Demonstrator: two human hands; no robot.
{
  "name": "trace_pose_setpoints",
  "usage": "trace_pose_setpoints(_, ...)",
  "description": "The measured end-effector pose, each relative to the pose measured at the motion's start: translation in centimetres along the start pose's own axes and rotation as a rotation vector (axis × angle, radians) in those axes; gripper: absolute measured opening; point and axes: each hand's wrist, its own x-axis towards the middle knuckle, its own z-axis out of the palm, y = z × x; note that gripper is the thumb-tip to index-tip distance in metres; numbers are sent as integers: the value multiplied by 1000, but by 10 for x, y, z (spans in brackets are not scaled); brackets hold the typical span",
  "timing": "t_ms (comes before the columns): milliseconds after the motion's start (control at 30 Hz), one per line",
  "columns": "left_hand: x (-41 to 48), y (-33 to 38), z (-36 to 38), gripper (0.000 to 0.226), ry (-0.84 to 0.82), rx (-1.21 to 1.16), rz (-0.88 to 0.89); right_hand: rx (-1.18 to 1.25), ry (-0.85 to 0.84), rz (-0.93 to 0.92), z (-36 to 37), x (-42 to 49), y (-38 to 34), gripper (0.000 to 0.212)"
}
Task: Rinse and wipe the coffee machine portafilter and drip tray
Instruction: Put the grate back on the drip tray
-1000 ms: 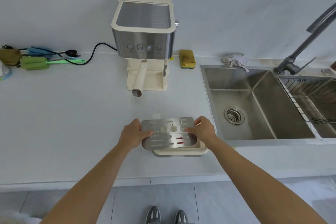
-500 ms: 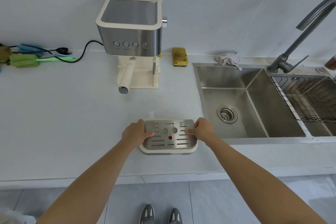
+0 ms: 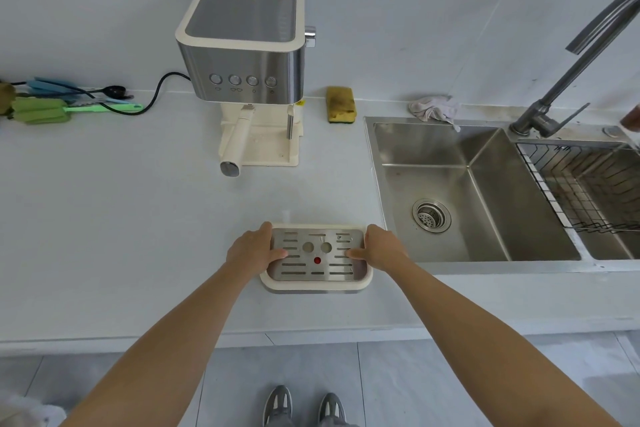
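The cream drip tray (image 3: 317,284) lies flat on the white counter near its front edge, with its slotted steel grate (image 3: 317,255) seated in it and a red float showing. My left hand (image 3: 252,250) grips the tray's left side, thumb on the grate. My right hand (image 3: 379,248) grips the right side the same way. The coffee machine (image 3: 242,55) stands at the back, and its portafilter (image 3: 237,142) is locked in, the cream handle pointing toward me.
A steel double sink (image 3: 474,191) lies right of the tray, with a wire rack (image 3: 588,184) in its right basin and a tap (image 3: 568,80) behind. A yellow sponge (image 3: 341,104) and a crumpled cloth (image 3: 433,107) sit at the wall. Brushes (image 3: 41,109) and a black cable lie far left.
The grate was tilted above the tray and has been lowered to sit flat in it. Both hands stay on the tray's sides.
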Motion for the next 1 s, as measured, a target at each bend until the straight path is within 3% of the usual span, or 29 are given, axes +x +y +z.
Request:
trace_pose_setpoints(267,-8,-3,6,39,106,-60,-6,-25,21,51,1,-7,1,55)
trace_pose_setpoints(400,-17,-12,13,45,198,-105,20,90,89,-47,10,-11,7,64)
trace_pose_setpoints(633,-42,-32,37,107,129,-114,9,103,23,-323,26,-29,26,102)
trace_pose_setpoints(733,-44,-28,43,118,87,-112,27,108,-31,-363,34,-35,31,121)
trace_pose_setpoints(1000,-40,-13,47,110,104,-87,36,114,35,-376,39,-36,35,111)
